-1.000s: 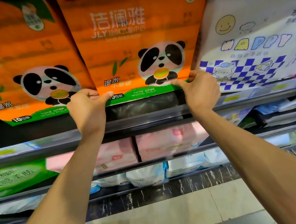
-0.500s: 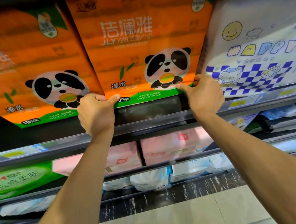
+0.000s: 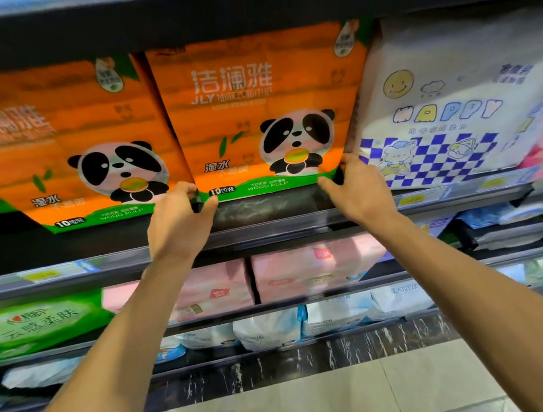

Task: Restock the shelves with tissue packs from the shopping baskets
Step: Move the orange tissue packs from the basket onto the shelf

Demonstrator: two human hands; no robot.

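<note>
At upper shelf edge (image 3: 266,232), left hand (image 3: 179,225) and right hand (image 3: 358,191) pinch bottom corners of orange panda-print plastic tissue pack (image 3: 261,110), probably seating it squarely.

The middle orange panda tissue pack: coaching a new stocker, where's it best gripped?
Take the middle orange panda tissue pack by its bottom corners, from the front, as left hand and right hand do: another panda pack and the Happy pack crowd its sides; its lower edge is free.

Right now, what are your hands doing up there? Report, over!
Left hand, right hand: each gripping a bottom corner of the middle orange panda pack. Neighbours close: other orange pack, white Happy pack.
</note>
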